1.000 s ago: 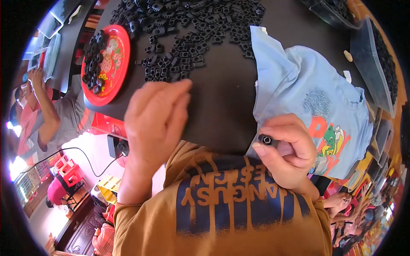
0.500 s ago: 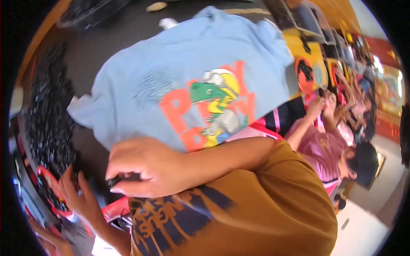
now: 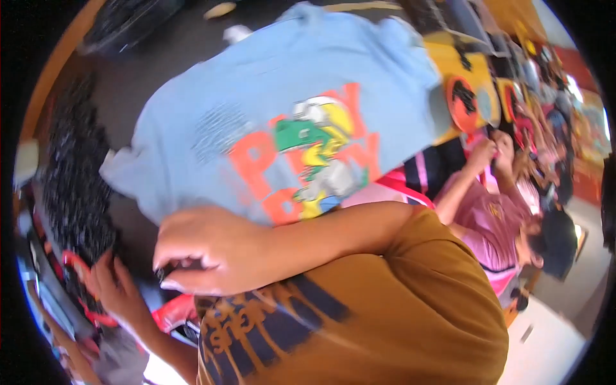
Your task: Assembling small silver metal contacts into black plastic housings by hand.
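Note:
My right hand [image 3: 212, 250] is closed with its fingers curled round a small black piece [image 3: 183, 264], mostly hidden in the grip. The hand is just below a light blue T-shirt [image 3: 173, 147] with a cartoon print, spread out in front of me. To the left, my left hand [image 3: 119, 285] has its fingers apart, close to the lower end of a long heap of small shiny black pieces [image 3: 77, 173]. Beside that hand is a red-rimmed dish [image 3: 76, 258] with dark pieces in it.
The dark tabletop [image 3: 186, 48] carries a black tray [image 3: 131, 25] at the far left. To the right, a person [image 3: 478, 215] in a pink shirt works near a round orange dish [image 3: 463, 119] of black pieces on a yellow surface. Other people sit along the row behind.
The view has shifted slightly, so the shirt sits a little higher and further left. My right hand keeps its closed grip on the black piece; my left hand stays near the heap.

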Demonstrator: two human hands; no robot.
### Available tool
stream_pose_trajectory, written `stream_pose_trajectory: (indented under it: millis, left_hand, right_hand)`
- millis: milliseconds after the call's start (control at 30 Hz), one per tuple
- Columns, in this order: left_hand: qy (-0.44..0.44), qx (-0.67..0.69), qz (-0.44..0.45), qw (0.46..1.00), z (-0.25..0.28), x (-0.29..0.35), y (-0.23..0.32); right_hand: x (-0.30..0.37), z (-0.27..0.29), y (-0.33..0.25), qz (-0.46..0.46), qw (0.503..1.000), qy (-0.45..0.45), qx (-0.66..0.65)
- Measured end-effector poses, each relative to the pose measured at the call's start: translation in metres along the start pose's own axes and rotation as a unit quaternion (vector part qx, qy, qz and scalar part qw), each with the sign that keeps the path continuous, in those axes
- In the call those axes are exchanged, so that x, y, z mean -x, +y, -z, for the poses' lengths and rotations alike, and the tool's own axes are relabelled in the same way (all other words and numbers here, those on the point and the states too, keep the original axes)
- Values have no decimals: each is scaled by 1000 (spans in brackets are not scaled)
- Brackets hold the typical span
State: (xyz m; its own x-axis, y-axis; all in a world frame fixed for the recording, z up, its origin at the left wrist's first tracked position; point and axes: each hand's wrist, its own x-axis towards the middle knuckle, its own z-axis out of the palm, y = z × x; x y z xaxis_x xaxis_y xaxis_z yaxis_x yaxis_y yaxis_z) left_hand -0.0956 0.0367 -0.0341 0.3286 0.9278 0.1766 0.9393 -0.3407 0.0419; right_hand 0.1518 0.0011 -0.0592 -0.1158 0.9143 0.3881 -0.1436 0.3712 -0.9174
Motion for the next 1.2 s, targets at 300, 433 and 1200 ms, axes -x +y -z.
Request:
stream_pose_trajectory:
  millis: [300, 433, 1200]
  left_hand:
    - [65, 83, 104, 989, 6, -2, 27]
    - [48, 445, 233, 863, 20, 6, 42]
    - [-116, 621, 67, 773, 36, -19, 74]
  right_hand:
    - [-1, 2, -3, -94, 994, 12, -51]
    - [-4, 2, -6, -96, 994, 4, -59]
    - [-6, 9, -9, -51, 998, -33, -4]
